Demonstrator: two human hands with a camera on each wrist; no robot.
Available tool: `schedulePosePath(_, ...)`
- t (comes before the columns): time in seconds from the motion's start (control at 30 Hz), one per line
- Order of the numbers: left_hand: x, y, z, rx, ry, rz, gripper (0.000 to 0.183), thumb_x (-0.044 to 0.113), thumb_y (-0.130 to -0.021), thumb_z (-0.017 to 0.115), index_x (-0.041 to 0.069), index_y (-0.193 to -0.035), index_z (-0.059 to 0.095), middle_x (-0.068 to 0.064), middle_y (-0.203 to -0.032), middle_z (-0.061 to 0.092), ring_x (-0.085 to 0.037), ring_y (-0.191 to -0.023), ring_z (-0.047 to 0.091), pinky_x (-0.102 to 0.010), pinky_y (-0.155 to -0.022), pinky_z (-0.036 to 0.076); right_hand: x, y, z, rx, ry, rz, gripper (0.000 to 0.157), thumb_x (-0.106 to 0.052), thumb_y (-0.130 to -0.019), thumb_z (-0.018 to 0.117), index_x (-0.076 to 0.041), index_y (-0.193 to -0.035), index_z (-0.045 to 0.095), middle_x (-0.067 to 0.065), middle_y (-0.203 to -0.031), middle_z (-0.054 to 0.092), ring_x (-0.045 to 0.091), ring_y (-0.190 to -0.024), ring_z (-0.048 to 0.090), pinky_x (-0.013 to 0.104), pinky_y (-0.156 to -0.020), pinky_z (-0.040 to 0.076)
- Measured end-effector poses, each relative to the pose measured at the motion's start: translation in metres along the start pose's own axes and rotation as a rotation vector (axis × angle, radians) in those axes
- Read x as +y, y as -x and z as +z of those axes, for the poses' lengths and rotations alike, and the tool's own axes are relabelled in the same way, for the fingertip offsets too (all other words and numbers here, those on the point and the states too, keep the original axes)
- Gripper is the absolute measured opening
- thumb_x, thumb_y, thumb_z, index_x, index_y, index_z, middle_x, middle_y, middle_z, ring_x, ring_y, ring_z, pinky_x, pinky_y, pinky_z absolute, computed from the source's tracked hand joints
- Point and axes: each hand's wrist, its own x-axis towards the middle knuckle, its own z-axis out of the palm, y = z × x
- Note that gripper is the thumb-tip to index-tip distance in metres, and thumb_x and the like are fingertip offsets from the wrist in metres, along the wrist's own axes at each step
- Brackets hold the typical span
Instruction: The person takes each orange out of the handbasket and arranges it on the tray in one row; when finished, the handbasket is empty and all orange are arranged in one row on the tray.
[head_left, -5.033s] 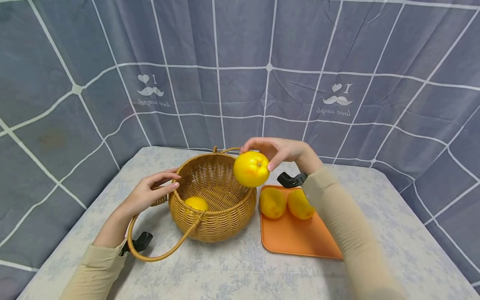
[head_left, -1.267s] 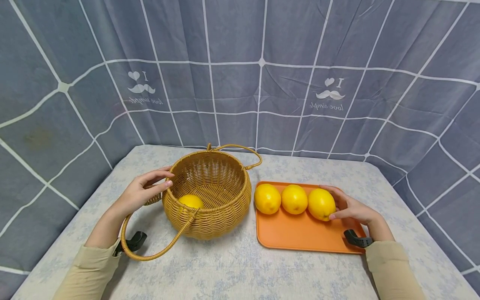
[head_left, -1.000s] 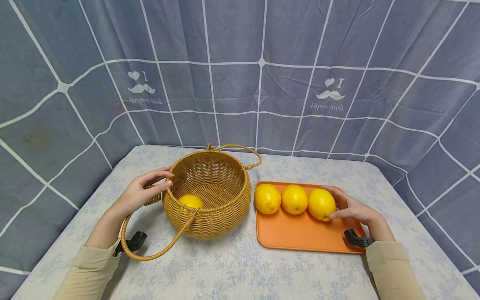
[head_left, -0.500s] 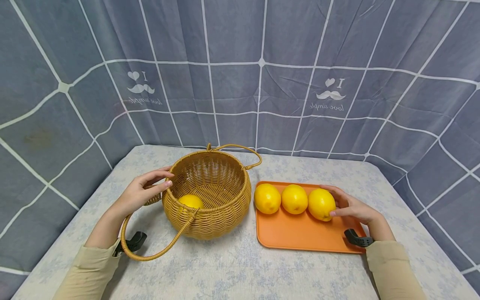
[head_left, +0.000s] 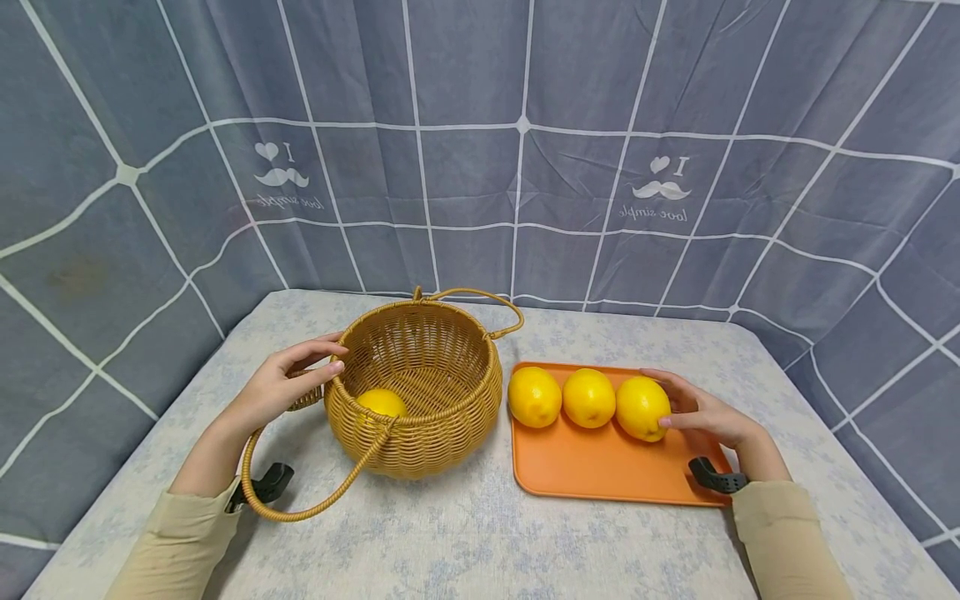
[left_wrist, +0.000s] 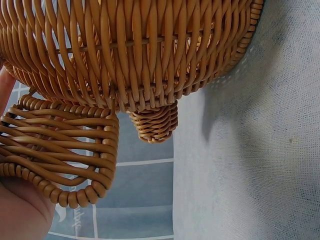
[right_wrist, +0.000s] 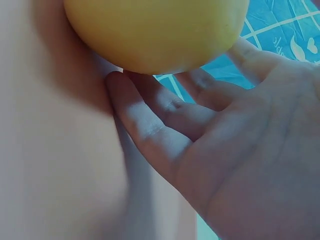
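My left hand (head_left: 270,390) holds the left rim of a round wicker basket (head_left: 420,446), fingertips over the edge and thumb against it. In the left wrist view, a woven flap (left_wrist: 65,145) on the basket's side partly covers this hand. One lemon (head_left: 382,402) lies inside the basket. On an orange tray (head_left: 600,475), three lemons sit in a row along the back half: a left lemon (head_left: 535,397), a middle lemon (head_left: 588,398) and a right lemon (head_left: 642,408). My right hand (head_left: 705,414) grips that right lemon, thumb on its near side, fingers behind it.
One basket handle (head_left: 330,504) hangs out towards the front left; the other handle (head_left: 498,304) leans out at the back right. A patterned cloth (head_left: 465,542) covers the table. A grey checked curtain (head_left: 480,183) closes off the back and sides.
Five seconds ago my right hand held a lemon over the basket's right edge; now the hand and lemon are at the tray's right side. During the last second hardly anything moves.
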Motion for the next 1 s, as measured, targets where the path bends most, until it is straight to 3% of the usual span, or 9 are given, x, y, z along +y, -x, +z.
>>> schedulePosePath(0.17,0.0,0.0,0.0,0.001,-0.003,0.001,0.034,0.02,-0.095,0.059,0.0,-0.122,0.058,-0.01,-0.145,0.039,-0.001,-0.124,0.041,-0.018,-0.084,0.046,-0.002,0.001,-0.001,0.022,0.047,0.017,0.076,-0.011,-0.085,0.064,-0.008,-0.148,0.022,0.021,-0.147,0.023,-0.003,-0.119,0.037,0.054,-0.102,0.024)
schedulePosePath(0.27,0.0,0.0,0.0,0.002,-0.005,0.001,0.034,0.02,-0.095,0.059,0.0,-0.122,0.058,-0.011,-0.145,0.039,-0.001,-0.124,0.041,-0.018,-0.085,0.045,-0.002,0.001,-0.001,0.023,0.045,0.023,0.075,-0.011,-0.086,0.064,-0.008,-0.148,0.022,0.02,-0.148,0.023,-0.004,-0.119,0.038,0.05,-0.102,0.025)
schedulePosePath(0.43,0.0,0.0,0.0,0.0,-0.008,0.0,0.034,0.021,-0.095,0.059,0.0,-0.122,0.057,-0.01,-0.145,0.039,-0.001,-0.125,0.04,-0.017,-0.086,0.044,-0.002,0.001,0.0,0.046,0.057,0.051,0.073,-0.014,-0.086,0.063,-0.01,-0.148,0.024,0.021,-0.148,0.024,0.006,-0.123,0.035,0.066,-0.101,0.019)
schedulePosePath(0.6,0.0,0.001,-0.001,0.0,-0.011,-0.004,0.035,0.021,-0.095,0.058,0.0,-0.122,0.057,-0.01,-0.145,0.038,-0.001,-0.125,0.039,-0.017,-0.086,0.044,-0.003,0.0,-0.001,0.075,0.098,0.077,0.069,-0.017,-0.089,0.062,-0.013,-0.148,0.027,0.019,-0.148,0.027,0.034,-0.129,0.029,0.059,-0.101,0.028)
schedulePosePath(0.77,0.001,0.002,-0.001,0.003,-0.008,-0.012,0.035,0.021,-0.095,0.058,0.0,-0.123,0.057,-0.009,-0.146,0.038,-0.004,-0.126,0.04,-0.018,-0.085,0.045,-0.007,0.001,-0.003,0.084,0.108,0.073,0.064,-0.015,-0.092,0.059,-0.011,-0.147,0.027,0.019,-0.147,0.029,0.045,-0.129,0.03,0.041,-0.095,0.039)
schedulePosePath(0.93,0.001,0.001,0.0,-0.006,-0.017,-0.011,0.035,0.021,-0.095,0.058,0.0,-0.123,0.057,-0.008,-0.146,0.038,-0.013,-0.128,0.041,-0.019,-0.086,0.045,-0.018,0.006,-0.005,0.125,0.147,0.077,0.06,-0.018,-0.094,0.058,-0.01,-0.146,0.03,0.019,-0.144,0.035,0.044,-0.127,0.036,0.057,-0.099,0.033)
schedulePosePath(1.0,0.001,0.001,0.0,-0.009,-0.016,-0.01,0.036,0.021,-0.095,0.058,-0.001,-0.123,0.057,-0.008,-0.146,0.038,-0.016,-0.128,0.042,-0.019,-0.086,0.045,-0.024,0.007,-0.006,0.144,0.175,0.077,0.057,-0.019,-0.094,0.058,-0.013,-0.145,0.033,0.018,-0.144,0.038,0.039,-0.127,0.038,0.059,-0.099,0.03)
